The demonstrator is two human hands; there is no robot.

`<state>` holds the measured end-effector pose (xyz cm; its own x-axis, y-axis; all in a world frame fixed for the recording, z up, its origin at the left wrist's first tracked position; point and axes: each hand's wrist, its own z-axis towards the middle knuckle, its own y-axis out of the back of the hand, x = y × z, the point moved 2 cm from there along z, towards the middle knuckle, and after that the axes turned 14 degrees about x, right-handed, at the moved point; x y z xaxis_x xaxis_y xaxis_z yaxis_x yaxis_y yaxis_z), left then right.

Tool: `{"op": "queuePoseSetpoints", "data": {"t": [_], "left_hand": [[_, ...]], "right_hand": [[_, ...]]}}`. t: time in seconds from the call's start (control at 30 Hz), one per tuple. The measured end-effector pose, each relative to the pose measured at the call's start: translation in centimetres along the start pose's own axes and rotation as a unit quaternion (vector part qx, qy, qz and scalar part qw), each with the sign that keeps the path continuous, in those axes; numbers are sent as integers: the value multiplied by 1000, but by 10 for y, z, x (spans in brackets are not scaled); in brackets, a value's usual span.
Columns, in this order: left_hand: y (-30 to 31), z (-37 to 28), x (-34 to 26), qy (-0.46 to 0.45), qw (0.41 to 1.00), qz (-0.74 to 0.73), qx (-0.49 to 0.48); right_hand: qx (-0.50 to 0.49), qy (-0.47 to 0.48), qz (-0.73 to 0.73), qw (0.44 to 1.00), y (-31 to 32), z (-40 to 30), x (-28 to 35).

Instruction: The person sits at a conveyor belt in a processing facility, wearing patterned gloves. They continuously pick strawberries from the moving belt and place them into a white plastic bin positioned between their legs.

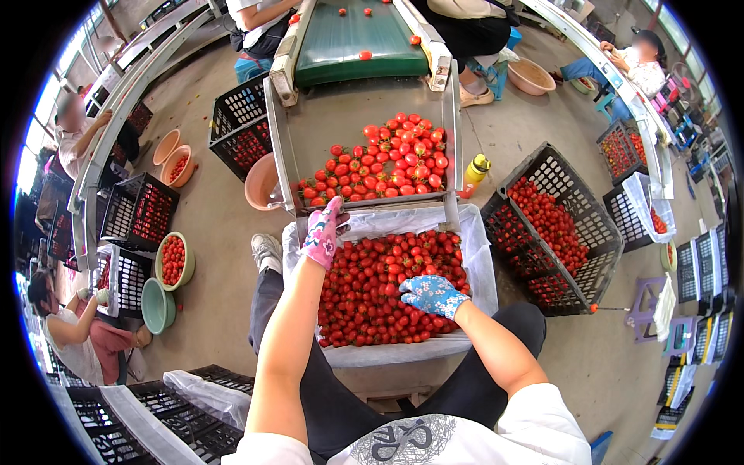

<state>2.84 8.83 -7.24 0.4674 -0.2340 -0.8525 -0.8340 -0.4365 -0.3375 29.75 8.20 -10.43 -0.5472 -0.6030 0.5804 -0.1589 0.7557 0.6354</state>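
A crate with a white liner (485,279) stands between my knees, full of red cherry tomatoes (372,302). My right hand (433,296), in a blue floral glove, rests on these tomatoes with its fingers curled; whether it holds one is hidden. In a pink floral glove, my left hand (324,235) is at the front left lip of a metal chute tray (343,102), above the crate's far left corner. Its fingers are partly hidden, so its grip is unclear. More cherry tomatoes (383,165) lie heaped in the tray, mostly towards its front and right.
Behind the tray, a green conveyor belt (360,35) carries a few tomatoes. A black crate of tomatoes (552,226) stands at right, beside a yellow-capped bottle (475,174). To the left are another black crate (241,125) and an orange basin (261,183). Several people sit nearby.
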Motion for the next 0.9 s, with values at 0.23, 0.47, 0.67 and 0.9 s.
{"op": "queuePoseSetpoints", "data": {"t": [0.23,0.47,0.67,0.9], "left_hand": [[-4,1,1,8,1000,9,-10],[-1,0,2,1,1000,17,-22],[-2,3,4,-2,1000,4,-15],[-11,-1,2,-15,999,7,-35]], "right_hand": [[-14,16,-5,1000,-5,1,-6],[-4,12,-1,1000,-2,1,-2],[-9,6,-6,1000,-2,-1,-2],[-206,103,16,973,43,-14,43]]}}
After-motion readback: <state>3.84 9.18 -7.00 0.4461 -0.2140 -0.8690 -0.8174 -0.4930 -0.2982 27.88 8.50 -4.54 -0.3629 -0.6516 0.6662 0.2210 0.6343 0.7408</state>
